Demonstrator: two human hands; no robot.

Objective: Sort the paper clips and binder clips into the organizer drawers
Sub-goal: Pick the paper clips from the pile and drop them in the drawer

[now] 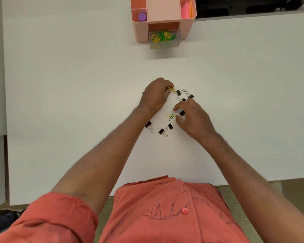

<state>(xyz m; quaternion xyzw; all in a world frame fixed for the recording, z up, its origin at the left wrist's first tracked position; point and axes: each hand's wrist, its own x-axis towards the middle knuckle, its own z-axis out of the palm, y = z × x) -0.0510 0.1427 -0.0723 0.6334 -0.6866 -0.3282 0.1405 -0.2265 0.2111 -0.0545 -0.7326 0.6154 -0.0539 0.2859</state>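
Paper clips (171, 116) lay just beside the right hand's (195, 118) open, empty fingers (178, 106), which should pinch gently, while the left hand (155, 97) held a yellow clip (173, 90).

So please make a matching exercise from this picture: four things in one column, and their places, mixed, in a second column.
Things:
1. purple cap
2. pink papers
3. yellow clip
4. clip pile

Places:
A. in the open clear drawer
B. in the left hand's fingers
C. in the organizer's top left compartment
D. in the organizer's top right compartment

Pairs: 1-C, 2-D, 3-B, 4-A
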